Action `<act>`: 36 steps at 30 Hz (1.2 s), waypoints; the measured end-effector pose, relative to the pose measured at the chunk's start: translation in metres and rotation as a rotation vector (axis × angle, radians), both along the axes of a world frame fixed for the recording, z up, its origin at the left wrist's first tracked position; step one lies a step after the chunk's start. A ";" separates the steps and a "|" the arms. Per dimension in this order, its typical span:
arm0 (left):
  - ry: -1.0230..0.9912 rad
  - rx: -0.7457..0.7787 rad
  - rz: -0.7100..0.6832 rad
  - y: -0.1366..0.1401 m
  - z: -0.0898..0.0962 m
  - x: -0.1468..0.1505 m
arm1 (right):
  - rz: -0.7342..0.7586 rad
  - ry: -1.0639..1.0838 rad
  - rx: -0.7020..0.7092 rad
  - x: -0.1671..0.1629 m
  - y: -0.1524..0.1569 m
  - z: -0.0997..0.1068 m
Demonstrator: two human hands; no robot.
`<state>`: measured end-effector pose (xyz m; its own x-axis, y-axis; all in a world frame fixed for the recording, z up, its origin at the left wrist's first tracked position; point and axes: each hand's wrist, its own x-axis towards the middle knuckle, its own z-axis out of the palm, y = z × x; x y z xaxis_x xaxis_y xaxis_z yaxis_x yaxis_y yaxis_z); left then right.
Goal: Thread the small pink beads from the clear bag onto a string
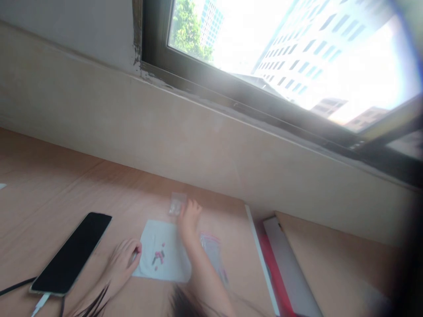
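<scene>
My right hand (190,215) reaches to the far part of the table. Its curled fingers and thumb are at the right edge of a small clear plastic bag (177,205) with whitish contents, and seem to pinch it. My left hand (126,257) rests at the left edge of a white sheet (155,233), fingers curled toward the thumb; whatever lies between them is hidden. Small pink and dark pieces (159,255) lie loosely on the sheet. Right of my right forearm, a clear zip bag (211,251) lies flat, partly covered by the arm.
A black-screened phone (72,253) with a white cable (41,304) plugged in lies at the left. The table (132,189) meets the wall below a bright window (297,57). To the right are a white table edge (261,259) and a red strip (274,277). Dark hair strands hang at the bottom.
</scene>
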<state>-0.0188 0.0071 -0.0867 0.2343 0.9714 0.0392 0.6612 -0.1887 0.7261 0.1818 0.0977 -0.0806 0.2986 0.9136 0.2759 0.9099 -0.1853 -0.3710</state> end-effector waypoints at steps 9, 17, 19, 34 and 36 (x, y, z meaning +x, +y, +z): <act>0.057 0.004 -0.072 0.000 -0.038 -0.010 | -0.265 0.306 -0.083 0.066 -0.144 0.016; 0.050 -0.036 -0.076 -0.004 -0.017 -0.010 | -0.271 0.479 -0.115 0.081 -0.177 0.004; 0.016 -0.052 -0.088 -0.004 -0.017 -0.011 | -0.284 0.505 -0.120 0.082 -0.176 0.008; -0.110 -0.216 -0.013 0.000 -0.005 -0.010 | -0.332 0.779 0.117 0.084 -0.176 0.035; -0.208 -0.290 0.043 0.000 0.007 -0.006 | -0.286 0.835 0.181 0.075 -0.177 0.047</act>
<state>-0.0247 0.0067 -0.0794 0.2091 0.9579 -0.1969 0.4963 0.0695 0.8654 0.2564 -0.0788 -0.0334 0.6758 0.7371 -0.0005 0.2592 -0.2383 -0.9360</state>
